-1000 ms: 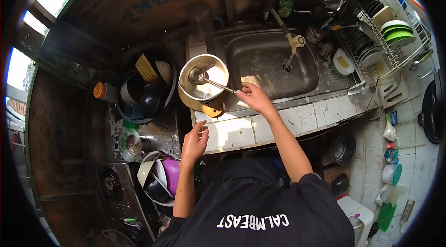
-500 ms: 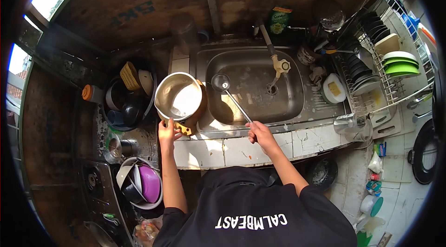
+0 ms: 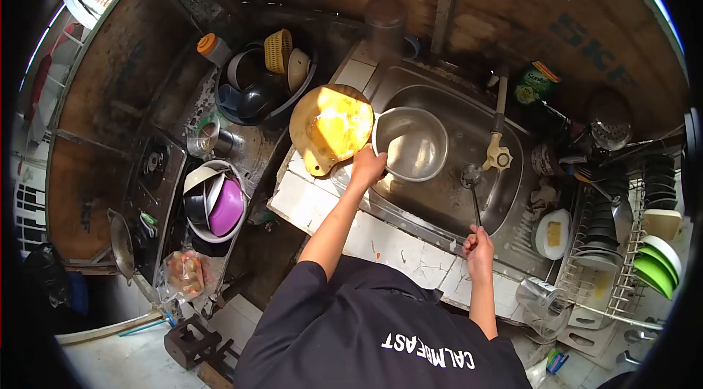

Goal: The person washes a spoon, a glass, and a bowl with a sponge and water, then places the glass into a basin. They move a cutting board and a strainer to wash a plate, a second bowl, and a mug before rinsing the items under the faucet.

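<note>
My left hand (image 3: 368, 166) is closed on the near left edge of a silver metal pot (image 3: 416, 144), where any handle is hidden by the fingers. The pot is over the left part of the steel sink (image 3: 454, 206). In my right hand (image 3: 480, 250) is the handle end of a metal ladle (image 3: 476, 202). Its bowl is low over the sink, near the drain and just left of the cream tap (image 3: 499, 155). A round yellow cutting board (image 3: 329, 129) lies on the tiled counter beside the sink, left of the pot.
A black basin (image 3: 267, 114) of dishes stands at the left, with a white basin (image 3: 238, 224) holding a purple bowl nearer. A dish rack (image 3: 622, 264), a soap dish (image 3: 551, 234) and a clear jar (image 3: 542, 297) are at the right. A green soap pouch (image 3: 536, 83) hangs behind the tap.
The pot has moved right, off the cutting board and over the sink, in my left hand. My right hand has carried the ladle right, toward the tap. The camera view has turned.
</note>
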Demonstrator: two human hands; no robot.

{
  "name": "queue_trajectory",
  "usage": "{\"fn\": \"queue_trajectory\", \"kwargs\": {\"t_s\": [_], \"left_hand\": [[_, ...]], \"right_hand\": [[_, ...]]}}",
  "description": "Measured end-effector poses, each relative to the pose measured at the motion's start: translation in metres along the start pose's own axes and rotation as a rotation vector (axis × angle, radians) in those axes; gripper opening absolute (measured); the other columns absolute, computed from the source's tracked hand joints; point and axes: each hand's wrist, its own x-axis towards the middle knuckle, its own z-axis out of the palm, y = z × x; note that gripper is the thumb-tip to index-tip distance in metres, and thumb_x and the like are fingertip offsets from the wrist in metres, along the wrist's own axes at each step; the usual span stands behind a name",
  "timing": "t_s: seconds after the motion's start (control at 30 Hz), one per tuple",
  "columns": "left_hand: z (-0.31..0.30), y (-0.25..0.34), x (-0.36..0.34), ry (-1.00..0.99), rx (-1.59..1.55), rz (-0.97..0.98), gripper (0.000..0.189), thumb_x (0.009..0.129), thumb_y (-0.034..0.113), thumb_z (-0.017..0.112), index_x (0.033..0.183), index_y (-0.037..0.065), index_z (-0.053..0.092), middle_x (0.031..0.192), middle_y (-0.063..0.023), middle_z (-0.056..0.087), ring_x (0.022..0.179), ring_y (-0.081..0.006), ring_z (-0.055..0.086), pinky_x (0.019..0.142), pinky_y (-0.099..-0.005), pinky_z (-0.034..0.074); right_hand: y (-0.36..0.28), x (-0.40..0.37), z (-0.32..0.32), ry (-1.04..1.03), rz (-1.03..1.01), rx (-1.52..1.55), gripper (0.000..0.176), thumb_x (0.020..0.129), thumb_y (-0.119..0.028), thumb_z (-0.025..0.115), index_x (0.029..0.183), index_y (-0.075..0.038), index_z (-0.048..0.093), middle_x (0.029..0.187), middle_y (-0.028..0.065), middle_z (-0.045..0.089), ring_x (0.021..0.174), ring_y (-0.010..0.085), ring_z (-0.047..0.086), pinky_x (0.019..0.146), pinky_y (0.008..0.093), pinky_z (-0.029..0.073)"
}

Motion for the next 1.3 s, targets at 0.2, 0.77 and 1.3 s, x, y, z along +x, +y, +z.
{"fn": "queue_trajectory", "kwargs": {"t_s": [0.2,0.77,1.3], "left_hand": [[0.076,-0.039,0.012,-0.135,-0.179,-0.191,0.045,0.08,0.017,0.056,0.119,-0.006,0.054,0.083,-0.018,0.069,0.063,-0.0242,0.069,0.054,-0.0328,0.058],[-0.236,-0.062,0.072,0.382,-0.458,0.169,0.031,0.09,0.008,0.051,0.119,-0.001,0.054,0.099,-0.0111,0.065,0.075,-0.0142,0.065,0.057,-0.0255,0.052],[-0.428,-0.133,0.233,0.54,0.355,-0.157,0.089,0.062,0.03,0.082,0.134,-0.002,0.04,0.132,-0.0235,0.046,0.124,-0.0391,0.043,0.103,-0.0425,0.039]], "right_hand": [[-0.009,0.027,-0.006,-0.068,0.065,0.07,0.034,0.096,-0.033,0.054,0.114,-0.004,0.052,0.071,-0.0019,0.048,0.061,0.009,0.047,0.052,0.0238,0.037],[0.048,-0.011,0.142,-0.127,0.311,0.042,0.035,0.094,-0.021,0.054,0.125,-0.006,0.054,0.081,0.0073,0.066,0.058,0.0116,0.059,0.043,0.0208,0.042],[0.071,-0.013,0.243,0.009,0.228,-0.155,0.036,0.096,-0.021,0.051,0.128,-0.004,0.048,0.082,0.0052,0.064,0.061,0.0112,0.059,0.047,0.0237,0.044]]}}
